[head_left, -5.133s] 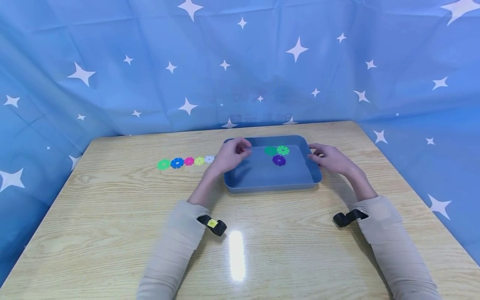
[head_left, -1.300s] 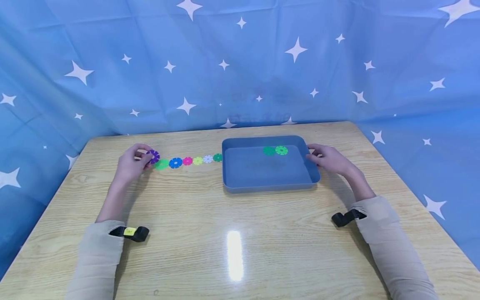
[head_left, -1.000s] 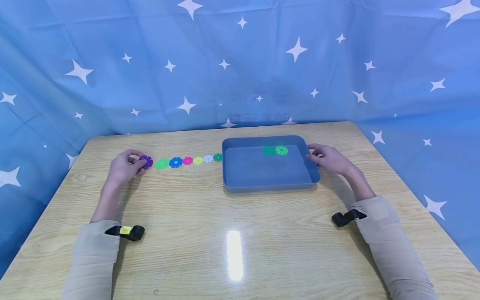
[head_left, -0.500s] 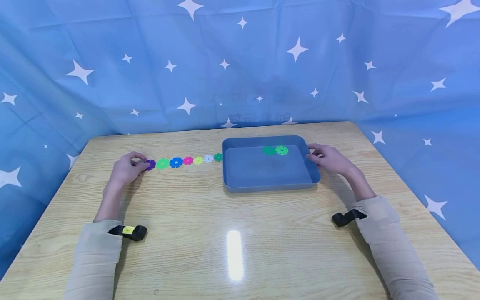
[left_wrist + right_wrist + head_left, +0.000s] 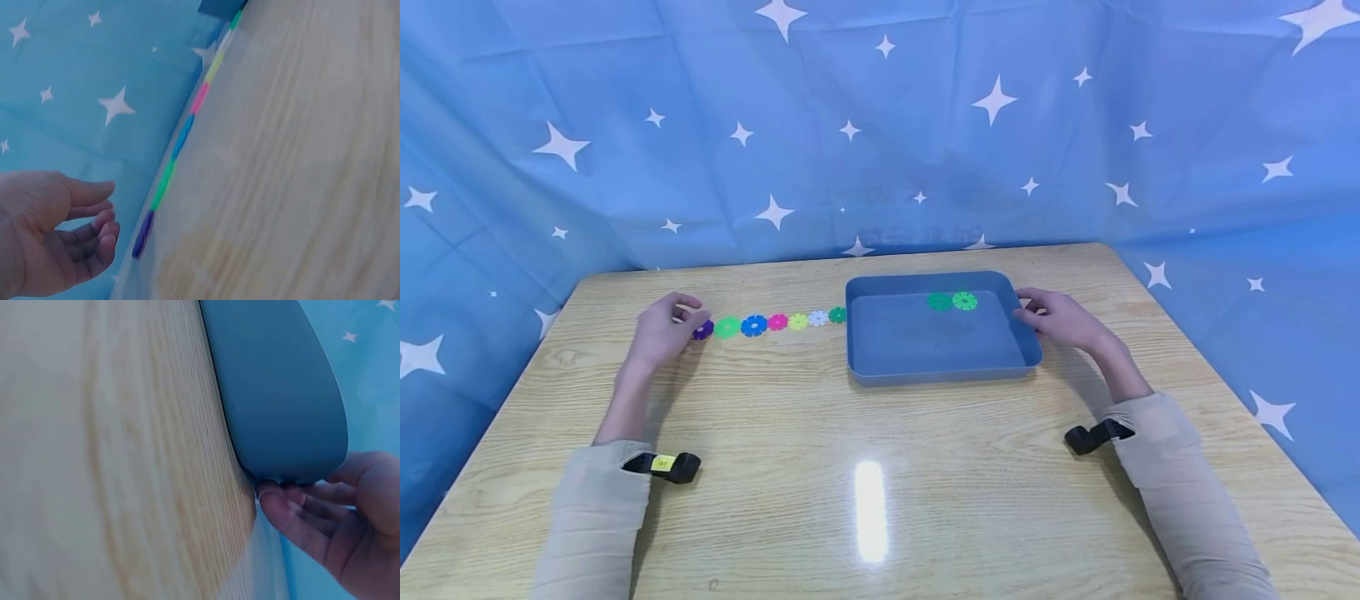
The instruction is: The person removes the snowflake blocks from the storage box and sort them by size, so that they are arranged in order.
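A row of toothed plastic snowflake discs lies on the table, left of the blue tray (image 5: pixel 940 354). From its left end run a purple disc (image 5: pixel 703 330), a light green disc (image 5: pixel 727 327), a blue disc (image 5: pixel 754 325), a pink disc (image 5: pixel 777 322), then yellow, white and dark green ones. My left hand (image 5: pixel 662 329) hovers at the purple disc, fingers loosely bent; the left wrist view shows a gap between its fingertips and that disc. At the tray's right end, my right hand (image 5: pixel 1056 317) holds the wall, fingertips against its outside and thumb by the rim.
Inside the tray, towards the back, lie a dark green disc (image 5: pixel 939 302) and a light green disc (image 5: pixel 965 301). The wooden table (image 5: pixel 760 483) ends at the back against a blue star-patterned curtain (image 5: pixel 910 150).
The purple disc has gone from the tray to the row's left end, and my left hand has let go of it. A dark green disc has joined the right end. My right hand stays put.
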